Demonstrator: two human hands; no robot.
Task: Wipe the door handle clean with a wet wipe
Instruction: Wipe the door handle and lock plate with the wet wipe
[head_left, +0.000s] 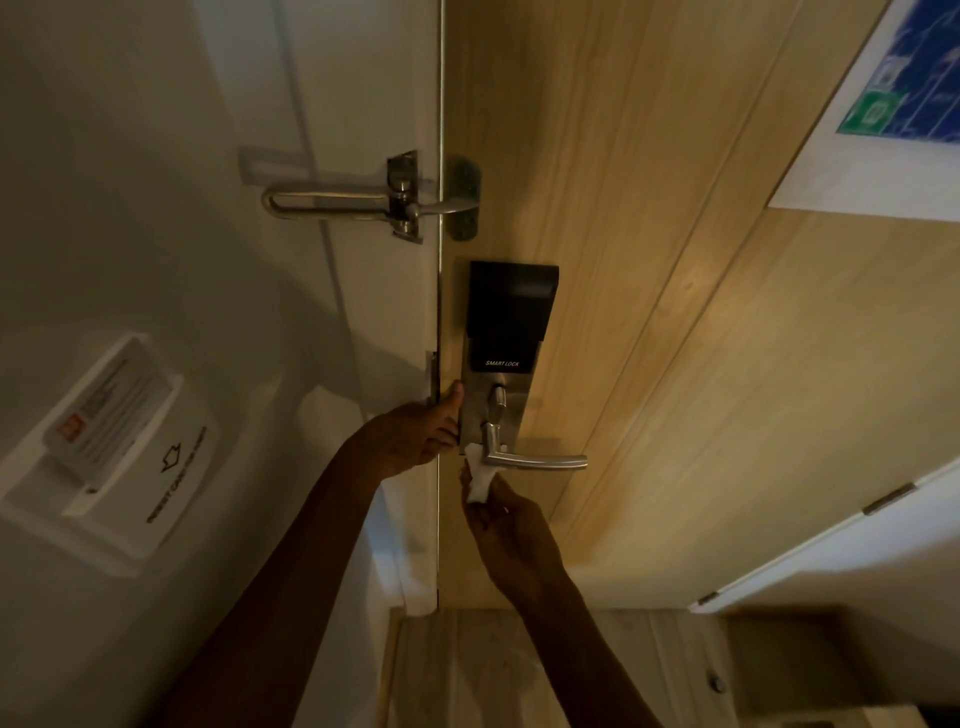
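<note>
A silver lever door handle (540, 460) juts right from a smart lock plate (506, 400) on a light wooden door (649, 312). My right hand (514, 535) is shut on a crumpled white wet wipe (479, 475), which is pressed up against the handle's base from below. My left hand (423, 434) rests against the door's edge just left of the lock plate, thumb up, holding nothing.
A metal swing-bar door guard (374, 200) bridges frame and door above the lock. A white key-card holder (111, 447) hangs on the left wall. A blue evacuation sign (904, 93) is on the door at upper right. A white cabinet door (841, 540) stands at right.
</note>
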